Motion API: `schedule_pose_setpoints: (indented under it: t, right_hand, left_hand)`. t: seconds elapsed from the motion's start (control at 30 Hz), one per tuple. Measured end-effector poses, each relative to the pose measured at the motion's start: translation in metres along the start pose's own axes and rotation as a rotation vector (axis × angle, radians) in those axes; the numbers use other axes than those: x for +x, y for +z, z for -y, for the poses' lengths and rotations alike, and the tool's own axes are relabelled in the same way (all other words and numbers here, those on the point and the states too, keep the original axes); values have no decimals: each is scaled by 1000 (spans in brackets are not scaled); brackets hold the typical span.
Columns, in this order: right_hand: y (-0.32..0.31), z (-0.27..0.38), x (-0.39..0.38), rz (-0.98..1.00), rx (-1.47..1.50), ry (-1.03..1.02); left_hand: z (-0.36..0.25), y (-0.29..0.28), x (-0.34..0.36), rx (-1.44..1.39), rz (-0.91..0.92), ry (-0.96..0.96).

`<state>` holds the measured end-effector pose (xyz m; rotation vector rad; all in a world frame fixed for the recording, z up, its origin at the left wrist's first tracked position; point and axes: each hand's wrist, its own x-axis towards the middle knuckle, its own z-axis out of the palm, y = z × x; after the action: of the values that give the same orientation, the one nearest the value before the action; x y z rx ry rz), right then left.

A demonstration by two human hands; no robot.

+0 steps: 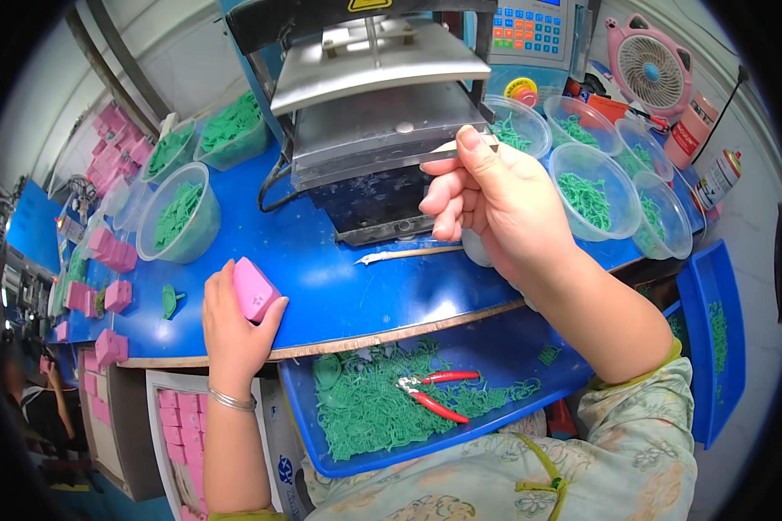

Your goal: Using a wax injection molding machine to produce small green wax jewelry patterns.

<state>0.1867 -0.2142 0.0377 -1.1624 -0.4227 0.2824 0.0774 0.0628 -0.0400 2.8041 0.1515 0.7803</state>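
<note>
My left hand (235, 326) is wrapped round a pink block (255, 291) that rests on the blue table near its front edge. A heat press (387, 122) with a metal upper plate stands in front of me. My right hand (504, 200) is raised at the press's right front corner. Its thumb and forefinger pinch the rim of the lower plate (374, 167), and the other fingers curl beneath. On the table below the press lies a thin pale stick-like tool (408, 253). A small green piece (172, 301) lies left of the pink block.
Clear tubs of green pieces stand left (179, 213) and right (595, 191) of the press. At the table's front edge, a blue tray (530, 334) holds green scraps and red-handled cutting pliers (439, 378). Pink blocks (113, 250) sit at left; a pink fan (654, 65) stands back right.
</note>
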Motion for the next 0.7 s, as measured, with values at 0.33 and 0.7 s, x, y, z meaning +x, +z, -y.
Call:
schedule_pose_setpoints:
  t: [0.33, 0.7]
  right_hand:
    - [-4, 19, 5, 70, 9, 177]
    - [-9, 18, 5, 125, 51, 218]
  left_hand:
    - [2, -1, -1, 24, 3, 14]
    - [-9, -10, -2, -187, 2, -144]
